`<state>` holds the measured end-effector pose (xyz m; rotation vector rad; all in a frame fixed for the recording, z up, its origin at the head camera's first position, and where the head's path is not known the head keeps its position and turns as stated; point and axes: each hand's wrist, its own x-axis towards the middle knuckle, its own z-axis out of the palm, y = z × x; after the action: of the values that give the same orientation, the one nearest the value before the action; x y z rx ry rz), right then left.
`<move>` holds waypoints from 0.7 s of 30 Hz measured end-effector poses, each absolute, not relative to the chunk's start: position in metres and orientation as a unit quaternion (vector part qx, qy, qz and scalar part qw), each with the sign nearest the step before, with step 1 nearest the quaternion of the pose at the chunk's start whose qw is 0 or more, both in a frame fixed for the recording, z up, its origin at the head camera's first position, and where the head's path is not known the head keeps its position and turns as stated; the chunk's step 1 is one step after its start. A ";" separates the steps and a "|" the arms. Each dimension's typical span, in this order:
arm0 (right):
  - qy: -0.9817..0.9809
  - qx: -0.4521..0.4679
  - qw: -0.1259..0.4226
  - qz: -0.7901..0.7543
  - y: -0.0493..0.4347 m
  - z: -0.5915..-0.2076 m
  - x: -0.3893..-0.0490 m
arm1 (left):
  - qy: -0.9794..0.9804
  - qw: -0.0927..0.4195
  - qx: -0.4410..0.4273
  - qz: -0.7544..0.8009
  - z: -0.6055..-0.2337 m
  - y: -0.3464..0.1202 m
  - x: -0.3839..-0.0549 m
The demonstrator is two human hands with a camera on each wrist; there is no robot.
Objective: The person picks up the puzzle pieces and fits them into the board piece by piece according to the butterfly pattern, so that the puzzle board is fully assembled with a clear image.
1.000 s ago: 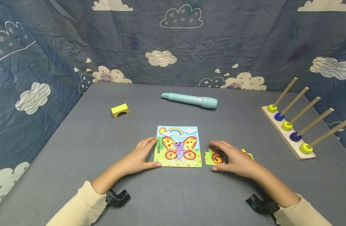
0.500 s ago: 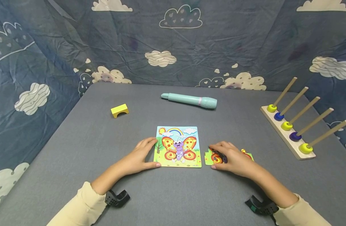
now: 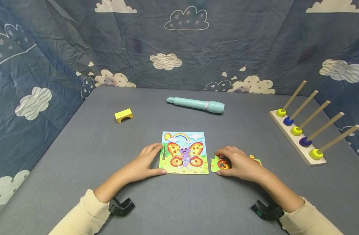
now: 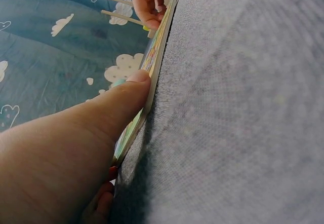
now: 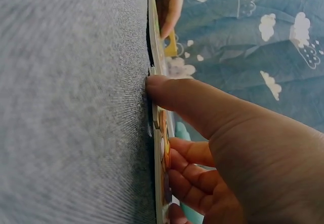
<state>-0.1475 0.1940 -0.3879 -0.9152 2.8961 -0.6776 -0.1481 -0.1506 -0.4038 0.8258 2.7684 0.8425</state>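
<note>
Close by, a butterfly picture [image 3: 185,156] is being gripped at its left side by the fingers of the left hand [image 3: 143,162]. Just beside it, a puzzle piece [image 3: 215,165] is being pinched by the right hand [image 3: 238,164]. Farther back, a yellow block [image 3: 124,115] and a toy microphone [image 3: 194,104] are being held up by the table [image 3: 167,202].

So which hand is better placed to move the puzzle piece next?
Probably the right hand: it is holding the puzzle piece, while the left hand is at the butterfly board's opposite side.
</note>
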 end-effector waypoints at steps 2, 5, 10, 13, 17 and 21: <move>0.930 -0.294 0.013 -0.220 0.194 -0.389 -0.148 | 0.918 0.069 0.274 0.279 -0.404 -0.151 -0.148; 0.928 -0.293 0.011 -0.232 0.194 -0.389 -0.149 | 0.917 0.073 0.274 0.281 -0.403 -0.151 -0.148; 0.916 -0.293 0.022 -0.273 0.191 -0.386 -0.150 | 0.911 0.077 0.289 0.282 -0.402 -0.155 -0.151; 0.906 -0.302 0.019 -0.295 0.185 -0.380 -0.149 | 0.904 0.083 0.304 0.288 -0.401 -0.158 -0.152; 0.896 -0.322 -0.004 -0.307 0.166 -0.370 -0.147 | 0.899 0.092 0.313 0.294 -0.400 -0.162 -0.154; 0.889 -0.343 -0.024 -0.302 0.138 -0.368 -0.145 | 0.898 0.094 0.309 0.299 -0.401 -0.162 -0.155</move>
<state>-0.1450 0.1379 -0.3682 -1.0935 2.8382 -0.9629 -0.1547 -0.1623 -0.4013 0.9164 2.6640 0.8860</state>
